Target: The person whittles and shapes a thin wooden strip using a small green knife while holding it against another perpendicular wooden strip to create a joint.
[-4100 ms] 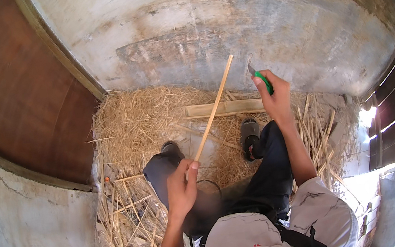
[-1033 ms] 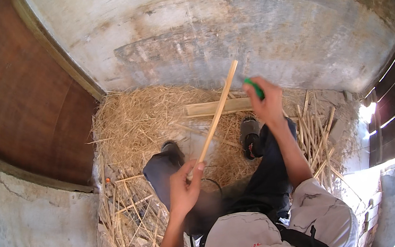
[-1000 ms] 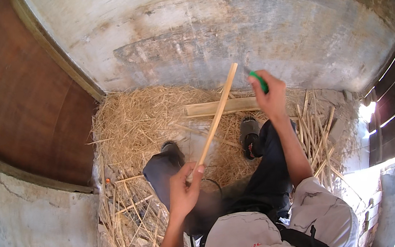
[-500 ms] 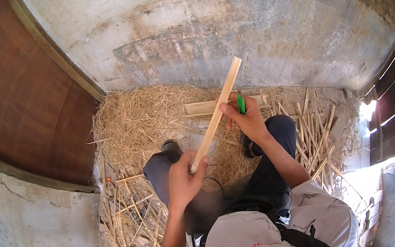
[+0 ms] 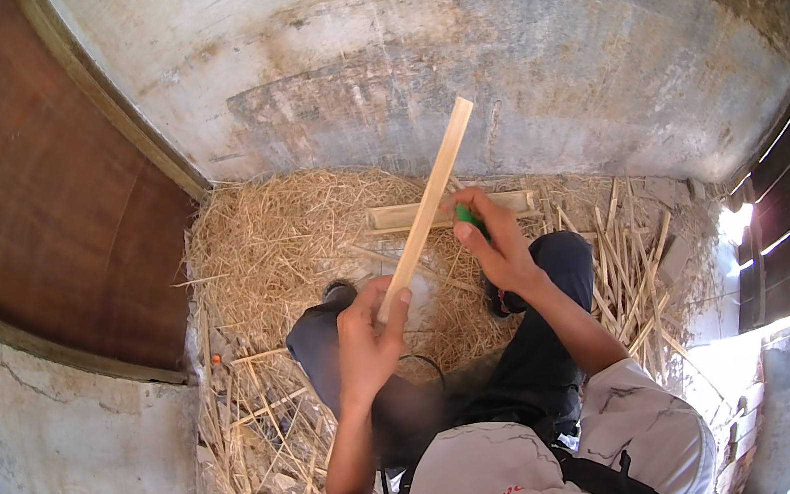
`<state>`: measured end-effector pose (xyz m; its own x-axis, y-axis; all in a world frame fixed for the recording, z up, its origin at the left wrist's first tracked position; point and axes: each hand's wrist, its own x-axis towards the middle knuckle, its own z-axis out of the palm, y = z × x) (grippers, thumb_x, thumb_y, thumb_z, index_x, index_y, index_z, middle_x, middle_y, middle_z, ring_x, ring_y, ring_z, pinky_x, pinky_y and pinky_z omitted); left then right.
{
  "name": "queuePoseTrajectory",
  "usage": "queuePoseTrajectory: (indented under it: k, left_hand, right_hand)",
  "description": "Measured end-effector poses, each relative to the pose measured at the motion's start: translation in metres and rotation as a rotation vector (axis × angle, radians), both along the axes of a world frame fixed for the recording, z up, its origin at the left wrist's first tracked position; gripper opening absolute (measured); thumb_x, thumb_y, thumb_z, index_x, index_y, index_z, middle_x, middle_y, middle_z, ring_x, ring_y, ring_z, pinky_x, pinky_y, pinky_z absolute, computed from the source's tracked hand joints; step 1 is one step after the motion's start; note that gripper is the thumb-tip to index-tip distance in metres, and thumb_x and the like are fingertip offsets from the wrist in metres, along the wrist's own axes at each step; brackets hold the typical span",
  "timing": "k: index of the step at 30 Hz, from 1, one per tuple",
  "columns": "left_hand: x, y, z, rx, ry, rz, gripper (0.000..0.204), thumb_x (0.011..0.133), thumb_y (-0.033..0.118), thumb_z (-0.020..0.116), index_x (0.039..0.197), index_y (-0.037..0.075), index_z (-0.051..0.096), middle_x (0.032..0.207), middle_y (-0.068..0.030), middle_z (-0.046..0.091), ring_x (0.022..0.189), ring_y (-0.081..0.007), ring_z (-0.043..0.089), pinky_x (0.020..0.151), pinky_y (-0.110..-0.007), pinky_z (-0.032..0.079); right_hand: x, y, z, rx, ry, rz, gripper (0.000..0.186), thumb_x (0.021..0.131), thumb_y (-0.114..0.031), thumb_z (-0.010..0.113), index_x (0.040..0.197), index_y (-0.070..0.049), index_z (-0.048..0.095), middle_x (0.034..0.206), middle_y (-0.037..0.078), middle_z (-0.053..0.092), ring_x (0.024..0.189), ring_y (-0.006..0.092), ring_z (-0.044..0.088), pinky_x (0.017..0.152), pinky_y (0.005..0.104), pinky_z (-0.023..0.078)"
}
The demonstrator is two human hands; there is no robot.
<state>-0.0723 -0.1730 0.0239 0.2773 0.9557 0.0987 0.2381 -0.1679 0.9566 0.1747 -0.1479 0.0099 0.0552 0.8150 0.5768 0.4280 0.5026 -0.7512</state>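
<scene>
My left hand [image 5: 368, 342] grips the lower end of a long pale bamboo strip [image 5: 429, 204] that slants up and to the right, away from me. My right hand [image 5: 499, 247] is closed around a green-handled tool [image 5: 468, 219] and holds it against the strip's right edge, near its middle. The tool's blade is hidden behind the strip and my fingers. My knees in dark trousers lie below both hands.
Straw and thin shavings [image 5: 285, 252] cover the floor. A split bamboo piece [image 5: 401, 216] lies across the straw behind the strip. Several cut bamboo strips [image 5: 625, 265] lie at the right. A concrete wall [image 5: 448, 47] is ahead, a brown wooden panel [image 5: 36, 206] at left.
My right hand with the green tool has come down from the strip's upper end to its middle. The strip has stayed slanted in my left hand.
</scene>
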Motion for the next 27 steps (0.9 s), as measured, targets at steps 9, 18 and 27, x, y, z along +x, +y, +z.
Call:
queuePoseTrajectory:
  k: [9, 18, 27]
  left_hand:
    - [0.002, -0.002, 0.007, -0.083, -0.144, 0.008, 0.020, 0.106, 0.015, 0.072, 0.119, 0.000, 0.074, 0.078, 0.0044, 0.068, 0.063, 0.0005, 0.047, 0.053, -0.022, 0.035]
    - [0.005, -0.009, 0.012, 0.080, -0.046, 0.041, 0.020, 0.107, 0.014, 0.071, 0.121, 0.000, 0.075, 0.079, 0.0065, 0.064, 0.061, 0.0034, 0.047, 0.051, -0.020, 0.033]
    - [0.004, -0.014, 0.013, 0.045, 0.052, 0.078, 0.022, 0.108, 0.015, 0.070, 0.122, 0.000, 0.076, 0.073, 0.0091, 0.058, 0.060, 0.0027, 0.043, 0.051, -0.022, 0.029]
  right_hand:
    - [-0.023, -0.019, -0.007, 0.229, -0.390, 0.015, 0.027, 0.095, -0.031, 0.083, 0.104, -0.009, 0.071, 0.084, 0.005, 0.070, 0.069, 0.0250, 0.072, 0.059, 0.0376, 0.054]
    - [-0.033, -0.021, 0.003, 0.279, -0.408, -0.055, 0.028, 0.092, -0.034, 0.084, 0.102, -0.010, 0.074, 0.083, 0.001, 0.072, 0.068, 0.0223, 0.073, 0.059, 0.0353, 0.056]
    - [-0.030, -0.020, 0.002, 0.306, -0.447, -0.103, 0.027, 0.092, -0.037, 0.084, 0.100, -0.012, 0.074, 0.080, -0.001, 0.071, 0.066, 0.0203, 0.073, 0.058, 0.0341, 0.056]
